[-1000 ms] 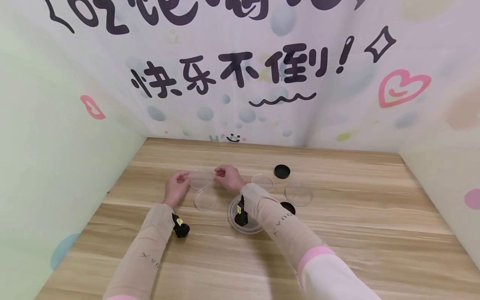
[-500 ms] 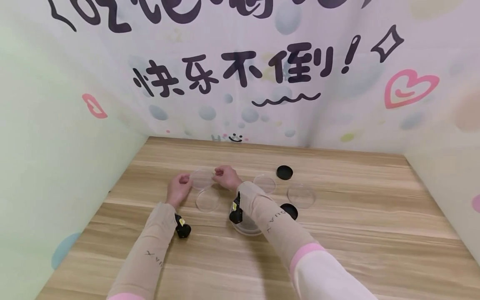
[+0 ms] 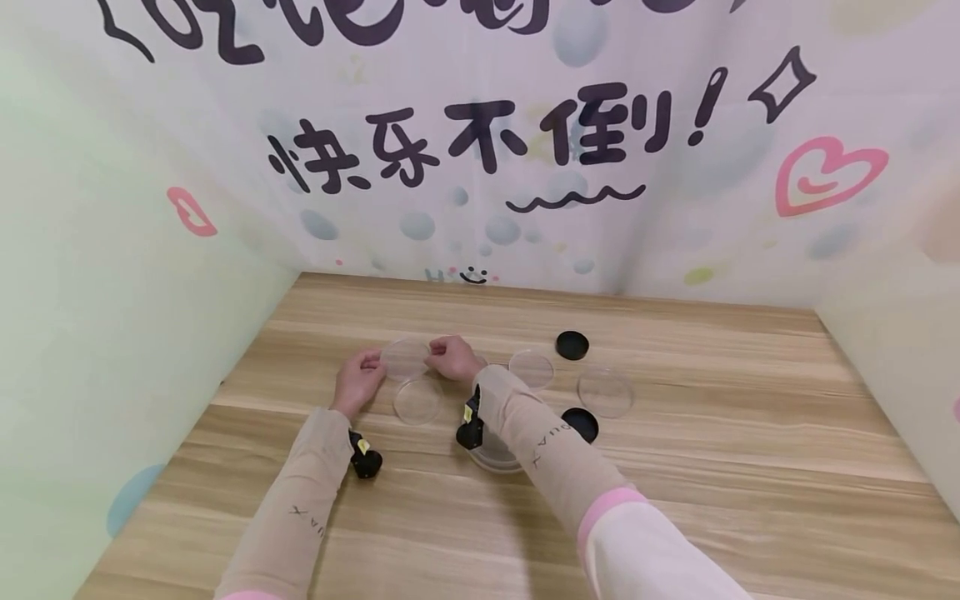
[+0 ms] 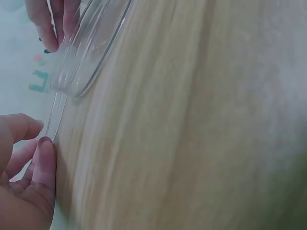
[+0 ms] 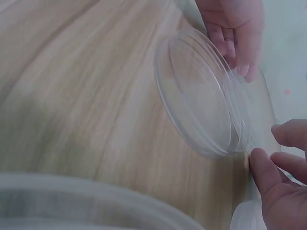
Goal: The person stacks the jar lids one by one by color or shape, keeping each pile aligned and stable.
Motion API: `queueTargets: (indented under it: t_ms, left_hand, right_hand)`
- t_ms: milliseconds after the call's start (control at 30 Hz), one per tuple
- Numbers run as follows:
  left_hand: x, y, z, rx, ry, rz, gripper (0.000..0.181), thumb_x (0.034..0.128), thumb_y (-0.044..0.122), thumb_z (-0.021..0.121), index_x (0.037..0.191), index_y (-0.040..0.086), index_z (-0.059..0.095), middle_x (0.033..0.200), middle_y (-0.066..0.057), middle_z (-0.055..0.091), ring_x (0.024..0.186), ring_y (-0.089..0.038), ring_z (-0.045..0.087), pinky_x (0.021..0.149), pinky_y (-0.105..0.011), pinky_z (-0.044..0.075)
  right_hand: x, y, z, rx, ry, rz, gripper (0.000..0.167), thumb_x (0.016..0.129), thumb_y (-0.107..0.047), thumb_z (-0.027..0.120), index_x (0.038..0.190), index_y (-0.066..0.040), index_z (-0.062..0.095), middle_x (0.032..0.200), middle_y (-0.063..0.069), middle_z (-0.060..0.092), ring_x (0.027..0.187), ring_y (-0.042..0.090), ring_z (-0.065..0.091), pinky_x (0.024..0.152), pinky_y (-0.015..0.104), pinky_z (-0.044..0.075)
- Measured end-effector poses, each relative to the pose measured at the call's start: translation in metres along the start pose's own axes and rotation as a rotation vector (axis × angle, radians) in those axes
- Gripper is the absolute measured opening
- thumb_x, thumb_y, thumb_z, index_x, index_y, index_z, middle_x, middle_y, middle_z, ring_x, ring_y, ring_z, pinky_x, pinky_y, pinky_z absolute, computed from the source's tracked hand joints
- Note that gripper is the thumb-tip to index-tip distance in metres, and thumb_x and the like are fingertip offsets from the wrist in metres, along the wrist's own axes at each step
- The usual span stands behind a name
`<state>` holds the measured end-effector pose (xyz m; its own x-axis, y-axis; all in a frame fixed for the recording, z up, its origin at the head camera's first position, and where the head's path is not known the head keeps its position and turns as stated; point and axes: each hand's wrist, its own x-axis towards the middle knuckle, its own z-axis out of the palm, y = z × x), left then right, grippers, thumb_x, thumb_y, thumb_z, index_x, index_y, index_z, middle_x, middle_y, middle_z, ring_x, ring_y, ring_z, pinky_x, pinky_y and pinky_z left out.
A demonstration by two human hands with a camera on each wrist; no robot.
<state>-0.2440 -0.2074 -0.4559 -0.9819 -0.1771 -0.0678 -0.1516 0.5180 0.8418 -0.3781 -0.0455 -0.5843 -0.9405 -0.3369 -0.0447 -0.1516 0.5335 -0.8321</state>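
A clear, shallow petri dish (image 3: 405, 360) lies between both hands toward the back left of the table. My left hand (image 3: 358, 382) pinches its left rim between thumb and fingers. At the opposite rim is my right hand (image 3: 454, 358), its thumb and curled fingers holding the edge. Just in front sits a second clear dish (image 3: 417, 401), its outline close to the first; the right wrist view shows this dish (image 5: 192, 96) in front of the left hand. Transparency makes the exact overlap hard to tell. Under the right forearm, a larger clear round dish (image 3: 495, 457) is partly hidden.
Right of the right hand lie a small clear dish (image 3: 532, 369) and a bigger clear one (image 3: 606, 392). Two black round lids (image 3: 572, 345) rest there, one at the back and one nearer beside the sleeve. A printed cloth wall (image 3: 480, 233) stands behind the wooden table (image 3: 712, 500).
Both hands stay at the petri dish's rims. The right wrist has shifted slightly to the left against the dish below it. The head view has drifted a little.
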Motion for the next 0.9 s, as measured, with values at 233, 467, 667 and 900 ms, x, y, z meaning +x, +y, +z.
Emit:
queueTargets:
  t_ms: [233, 467, 667, 900]
  left_hand:
    - [0.001, -0.002, -0.002, -0.053, -0.034, -0.026, 0.035, 0.0848, 0.009, 0.053, 0.117, -0.004, 0.051, 0.109, -0.021, 0.054, 0.099, -0.029, 0.053, 0.087, -0.036, 0.042]
    - [0.003, -0.005, 0.0, -0.083, -0.004, -0.035, 0.032, 0.0838, 0.008, 0.056, 0.114, -0.004, 0.054, 0.106, -0.02, 0.056, 0.095, -0.026, 0.053, 0.084, -0.031, 0.042]
    - [0.003, -0.006, 0.0, -0.128, -0.014, -0.073, 0.035, 0.0849, 0.009, 0.055, 0.118, -0.002, 0.052, 0.108, -0.019, 0.055, 0.094, -0.022, 0.05, 0.078, -0.023, 0.043]
    - [0.004, -0.007, 0.001, -0.21, -0.005, -0.07, 0.036, 0.0856, 0.005, 0.053, 0.121, -0.003, 0.048, 0.105, -0.021, 0.053, 0.074, -0.008, 0.05, 0.064, -0.012, 0.044]
  right_hand:
    - [-0.004, -0.006, -0.001, 0.0, -0.036, 0.046, 0.044, 0.079, -0.033, 0.065, 0.118, -0.012, 0.057, 0.107, 0.001, 0.06, 0.097, 0.012, 0.054, 0.079, 0.024, 0.046]
    - [-0.006, -0.01, 0.0, -0.06, -0.01, -0.02, 0.044, 0.08, -0.033, 0.064, 0.114, -0.006, 0.059, 0.101, 0.004, 0.062, 0.089, 0.011, 0.056, 0.072, 0.022, 0.046]
    - [-0.006, -0.009, -0.002, -0.036, -0.013, -0.026, 0.043, 0.079, -0.031, 0.065, 0.115, -0.008, 0.059, 0.102, 0.002, 0.062, 0.091, 0.01, 0.056, 0.075, 0.021, 0.046]
    - [0.004, -0.002, 0.002, -0.031, 0.088, -0.126, 0.035, 0.081, -0.025, 0.061, 0.111, -0.008, 0.062, 0.096, 0.003, 0.064, 0.086, 0.011, 0.057, 0.07, 0.021, 0.046]
